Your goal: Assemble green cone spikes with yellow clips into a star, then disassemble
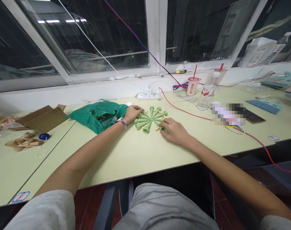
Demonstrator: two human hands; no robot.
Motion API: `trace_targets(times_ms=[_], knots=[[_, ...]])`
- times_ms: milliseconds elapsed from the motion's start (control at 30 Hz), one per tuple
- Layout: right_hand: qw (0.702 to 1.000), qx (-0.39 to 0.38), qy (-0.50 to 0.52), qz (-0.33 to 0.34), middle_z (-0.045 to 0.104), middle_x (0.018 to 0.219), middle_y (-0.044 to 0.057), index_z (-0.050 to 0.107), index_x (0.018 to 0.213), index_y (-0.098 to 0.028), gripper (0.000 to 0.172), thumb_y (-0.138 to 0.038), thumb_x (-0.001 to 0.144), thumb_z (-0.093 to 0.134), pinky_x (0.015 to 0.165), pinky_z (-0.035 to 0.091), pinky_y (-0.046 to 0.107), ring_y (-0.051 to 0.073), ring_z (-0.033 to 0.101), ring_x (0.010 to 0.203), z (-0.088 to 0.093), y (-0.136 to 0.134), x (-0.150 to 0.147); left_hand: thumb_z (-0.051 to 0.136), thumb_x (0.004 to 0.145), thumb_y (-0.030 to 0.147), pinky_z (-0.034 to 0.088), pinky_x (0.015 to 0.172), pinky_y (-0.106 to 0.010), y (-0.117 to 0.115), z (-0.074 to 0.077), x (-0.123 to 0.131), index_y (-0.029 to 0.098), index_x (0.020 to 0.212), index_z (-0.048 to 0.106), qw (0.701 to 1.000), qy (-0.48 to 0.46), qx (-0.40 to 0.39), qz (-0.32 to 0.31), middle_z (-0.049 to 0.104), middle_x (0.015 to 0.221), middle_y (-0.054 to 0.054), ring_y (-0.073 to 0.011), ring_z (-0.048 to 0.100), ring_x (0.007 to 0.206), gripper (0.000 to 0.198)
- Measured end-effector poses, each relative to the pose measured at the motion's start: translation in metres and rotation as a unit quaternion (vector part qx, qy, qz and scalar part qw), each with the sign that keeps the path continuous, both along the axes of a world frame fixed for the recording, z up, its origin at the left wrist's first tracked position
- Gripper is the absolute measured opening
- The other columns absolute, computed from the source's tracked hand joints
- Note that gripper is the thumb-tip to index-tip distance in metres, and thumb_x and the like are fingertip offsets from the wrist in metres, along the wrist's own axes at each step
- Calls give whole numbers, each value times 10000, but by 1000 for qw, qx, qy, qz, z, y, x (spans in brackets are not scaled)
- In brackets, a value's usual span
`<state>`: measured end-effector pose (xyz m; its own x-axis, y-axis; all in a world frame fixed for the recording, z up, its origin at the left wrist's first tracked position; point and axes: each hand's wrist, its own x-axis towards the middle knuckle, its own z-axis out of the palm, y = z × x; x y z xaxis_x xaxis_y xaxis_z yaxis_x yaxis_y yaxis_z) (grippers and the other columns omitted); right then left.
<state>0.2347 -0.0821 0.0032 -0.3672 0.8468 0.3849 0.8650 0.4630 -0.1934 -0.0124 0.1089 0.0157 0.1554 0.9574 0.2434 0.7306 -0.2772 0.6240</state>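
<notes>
Grey knees (160, 207), bottom edge. Centre of worktop (136, 153): green cones (150, 119) fanned in a ring; left hand (133, 112) fingers flat, loose on its left side; right hand (174, 129) fingers curled at lower right, grip unclear. Risk: nudge rolls cones apart.

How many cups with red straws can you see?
2. The printed cup stands near the window, just left of the water bottle. The second cup is behind that bottle and partly hidden by it.
</notes>
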Motion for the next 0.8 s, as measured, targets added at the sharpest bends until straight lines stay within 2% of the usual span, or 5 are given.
trace_targets(times_ms=[367, 533, 667, 800], knots=[[1000, 14, 7, -2, 699, 1177, 122, 704, 1215, -201, 231, -228, 1005, 611, 924, 538, 398, 286, 612, 1128, -3, 2, 3, 746, 840, 454, 570, 918, -374, 0, -2, -3, 219, 818, 850, 1000, -6, -4, -10, 843, 913, -87, -302, 779, 964, 258], [999, 26, 23, 2, 704, 1186, 122, 696, 1235, -215, 256, -246, 989, 634, 928, 553, 417, 293, 622, 1121, -3, 0, 2, 661, 890, 476, 567, 934, -386, 1, -1, -7, 200, 878, 846, 1000, -10, 6, -22, 843, 959, -97, -314, 770, 987, 333], [996, 41, 74, 4, 712, 1208, 118, 687, 1247, -231, 262, -273, 993, 633, 926, 564, 434, 299, 644, 1132, 2, 0, 9, 598, 919, 458, 560, 982, -374, 1, 3, -17, 189, 967, 837, 998, -13, 21, -49, 842, 1083, -97, -304, 757, 1052, 363], [982, 90, 165, -7, 724, 1151, 111, 694, 1146, -231, 182, -314, 1034, 576, 931, 555, 434, 286, 677, 1081, 3, 14, 33, 556, 942, 513, 541, 1039, -396, -3, 4, -38, 180, 1037, 822, 996, 2, 40, -81, 827, 1180, -104, -324, 730, 1130, 436]])
